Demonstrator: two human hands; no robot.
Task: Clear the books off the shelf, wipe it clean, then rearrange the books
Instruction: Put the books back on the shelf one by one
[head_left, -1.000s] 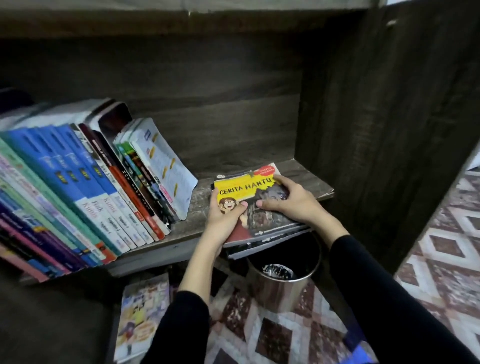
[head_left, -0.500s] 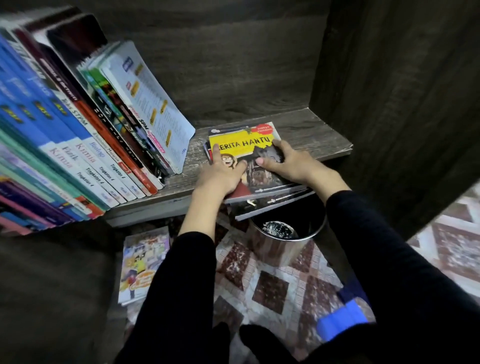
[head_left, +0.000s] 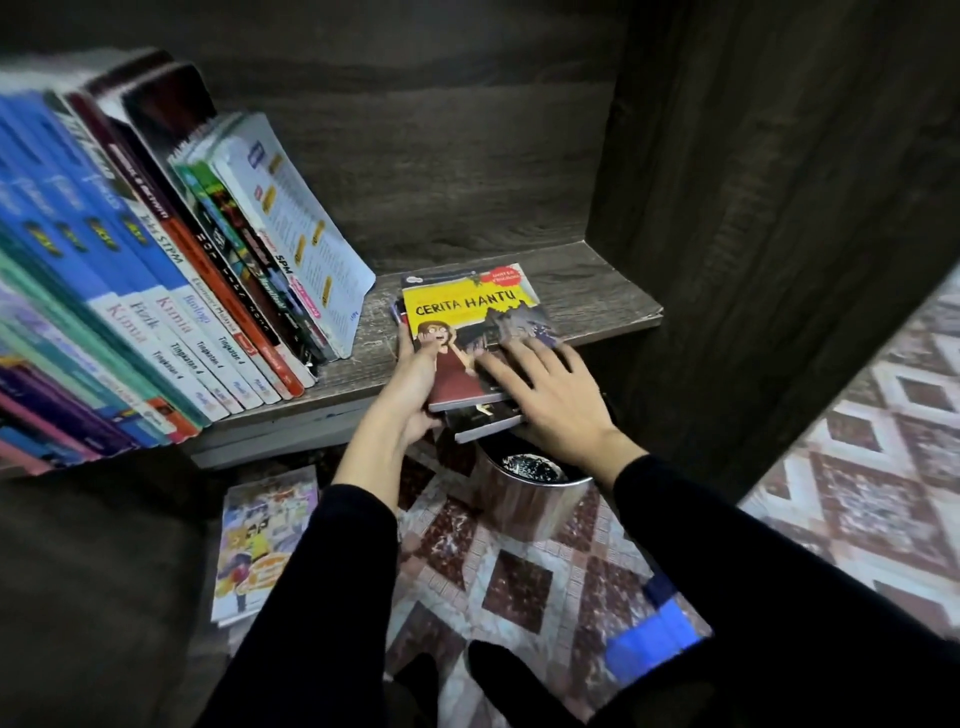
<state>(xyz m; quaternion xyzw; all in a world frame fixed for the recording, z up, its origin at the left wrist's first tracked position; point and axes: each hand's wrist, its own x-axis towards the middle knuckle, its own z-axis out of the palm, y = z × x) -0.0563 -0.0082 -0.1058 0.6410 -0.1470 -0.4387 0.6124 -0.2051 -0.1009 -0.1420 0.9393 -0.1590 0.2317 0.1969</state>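
A small stack of books lies flat on the wooden shelf (head_left: 597, 291), half over its front edge; the top one has a yellow "Cerita Hantu" cover (head_left: 467, 322). My left hand (head_left: 413, 387) grips the stack's left side, thumb on the cover. My right hand (head_left: 550, 400) rests flat on the stack's right front corner with fingers spread. A row of leaning textbooks (head_left: 171, 280) fills the shelf's left part, tilted to the left.
A shiny metal bin (head_left: 524, 499) stands on the patterned floor tiles right under the stack. A colourful book (head_left: 260, 540) lies on the floor to its left. The cabinet's dark side wall (head_left: 779, 208) rises at the right.
My right hand has slid from gripping the stack's right edge to lying flat on its front corner, fingers spread. My left hand has shifted to the stack's side. The view has tilted down.
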